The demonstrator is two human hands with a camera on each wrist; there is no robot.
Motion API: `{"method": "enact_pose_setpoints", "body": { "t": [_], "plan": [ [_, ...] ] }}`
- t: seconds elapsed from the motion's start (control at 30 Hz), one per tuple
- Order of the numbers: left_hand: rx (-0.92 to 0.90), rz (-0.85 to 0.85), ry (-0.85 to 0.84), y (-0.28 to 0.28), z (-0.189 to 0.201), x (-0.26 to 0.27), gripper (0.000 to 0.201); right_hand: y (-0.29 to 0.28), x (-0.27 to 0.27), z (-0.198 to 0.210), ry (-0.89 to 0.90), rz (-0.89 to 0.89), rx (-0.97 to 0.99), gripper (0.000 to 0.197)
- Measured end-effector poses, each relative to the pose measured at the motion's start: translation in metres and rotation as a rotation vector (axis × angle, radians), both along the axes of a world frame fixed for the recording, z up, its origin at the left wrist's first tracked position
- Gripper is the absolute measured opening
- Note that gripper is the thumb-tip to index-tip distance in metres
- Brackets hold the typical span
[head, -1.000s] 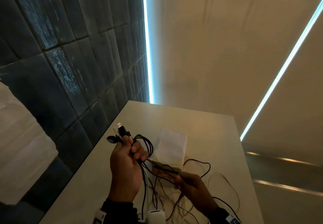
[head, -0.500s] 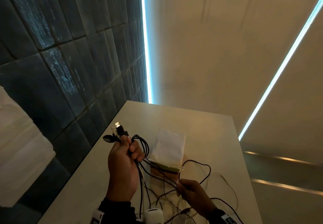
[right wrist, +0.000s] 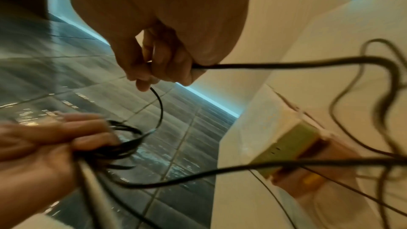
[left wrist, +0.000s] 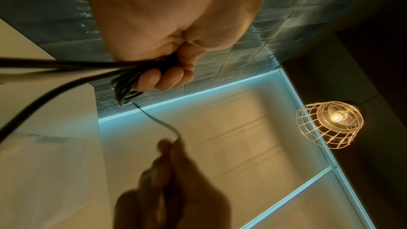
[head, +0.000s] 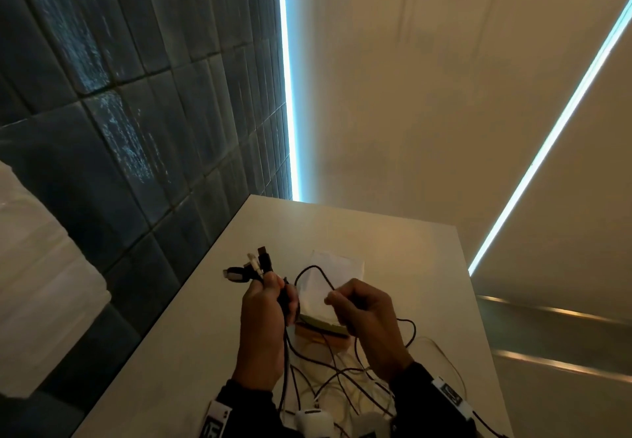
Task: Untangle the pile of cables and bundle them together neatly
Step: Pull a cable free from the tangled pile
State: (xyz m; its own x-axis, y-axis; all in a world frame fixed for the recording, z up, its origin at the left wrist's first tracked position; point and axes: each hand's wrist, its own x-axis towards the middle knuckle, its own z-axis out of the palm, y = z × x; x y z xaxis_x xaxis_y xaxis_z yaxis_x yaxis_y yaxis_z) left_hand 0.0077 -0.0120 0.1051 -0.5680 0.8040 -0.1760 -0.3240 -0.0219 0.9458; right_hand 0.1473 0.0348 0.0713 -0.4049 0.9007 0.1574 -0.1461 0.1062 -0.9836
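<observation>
My left hand point(head: 265, 304) is raised above the table and grips a bunch of black cables point(left wrist: 128, 79), whose plug ends point(head: 253, 264) stick out above the fist. My right hand point(head: 355, 304) is level with it, a little to the right, and pinches a thin black cable point(right wrist: 159, 109) between thumb and fingers. That cable arcs from the right hand across to the left hand's bunch point(right wrist: 123, 138). More loose black and white cables point(head: 342, 372) hang and lie tangled on the table below both hands.
A white packet on a green and brown box point(head: 328, 326) lies on the beige table point(head: 410, 266) just behind the hands. A dark tiled wall point(head: 119, 129) runs along the table's left edge. White plug bodies point(head: 313, 420) sit near me. A wire-cage lamp point(left wrist: 330, 124) hangs overhead.
My right hand has risen from low over the tangle to the height of the left hand, drawing a thin black cable up with it. The left hand keeps its grip.
</observation>
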Motion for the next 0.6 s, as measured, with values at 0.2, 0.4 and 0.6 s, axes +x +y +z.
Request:
{"method": "enact_pose_setpoints", "body": {
  "t": [0.2, 0.4, 0.6],
  "plan": [
    [0.029, -0.098, -0.181, -0.004, 0.007, 0.01, 0.026, -0.013, -0.01, 0.009, -0.043, 0.274, 0.109, 0.022],
    [0.223, -0.085, -0.297, -0.008, 0.017, 0.0, 0.028, -0.008, -0.005, -0.029, 0.027, 0.249, -0.047, 0.027],
    [0.299, -0.042, -0.269, -0.012, 0.024, -0.015, 0.028, -0.005, 0.004, -0.086, -0.059, 0.16, -0.118, 0.033]
  ]
}}
